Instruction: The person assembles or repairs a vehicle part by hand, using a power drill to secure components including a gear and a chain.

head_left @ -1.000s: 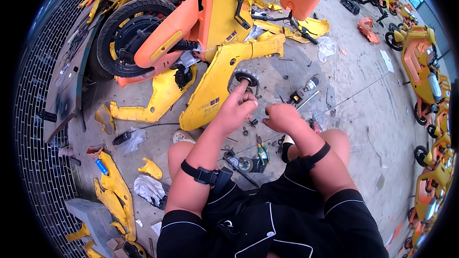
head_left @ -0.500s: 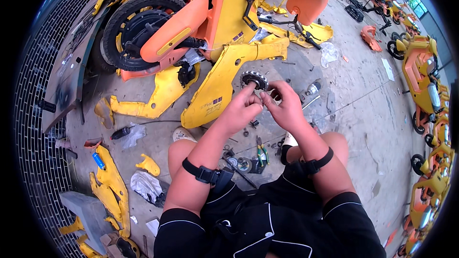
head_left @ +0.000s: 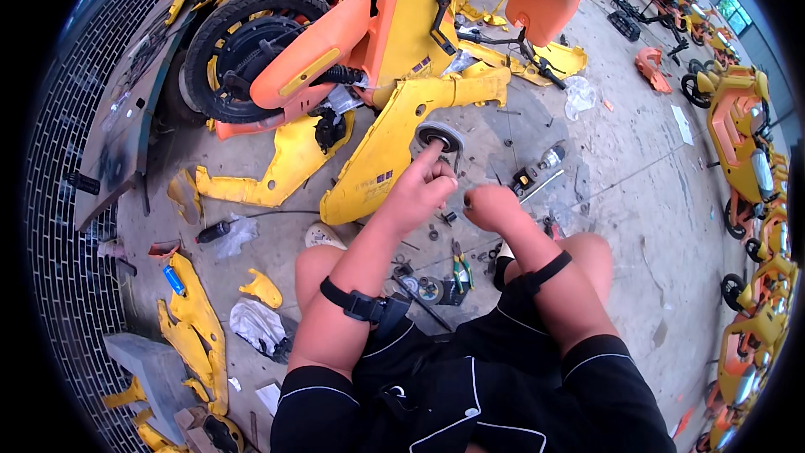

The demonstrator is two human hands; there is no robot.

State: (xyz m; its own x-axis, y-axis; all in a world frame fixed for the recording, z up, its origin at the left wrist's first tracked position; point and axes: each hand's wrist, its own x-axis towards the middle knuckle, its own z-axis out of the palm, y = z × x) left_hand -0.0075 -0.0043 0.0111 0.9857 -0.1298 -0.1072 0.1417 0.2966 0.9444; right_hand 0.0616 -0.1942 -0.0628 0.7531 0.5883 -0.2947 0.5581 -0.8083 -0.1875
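Note:
My left hand [head_left: 423,193] carries a round dark wheel part [head_left: 454,135] on its outstretched index finger, whose tip sits in the part's centre. Its other fingers are curled in. The wheel's rim is smeared, as if spinning. To its right, my right hand [head_left: 493,207] is closed in a fist, apart from the wheel, and I see nothing in it. Beneath the hands lie pliers with green-and-yellow handles [head_left: 463,270] and several small dark loose parts. A power tool [head_left: 526,178] lies on the floor to the right of the wheel.
A yellow body panel [head_left: 369,172] lies just beyond my left hand. Past it, an orange-and-yellow scooter [head_left: 314,75] rests on its side. A blue can [head_left: 173,280] lies on yellow pieces at left. Several scooters [head_left: 738,130] stand in a row at right.
My right hand has drawn away from the wheel part, down and toward me, and closed into a fist. The wheel's teeth, distinct before, are now blurred. My left hand stays nearly in place.

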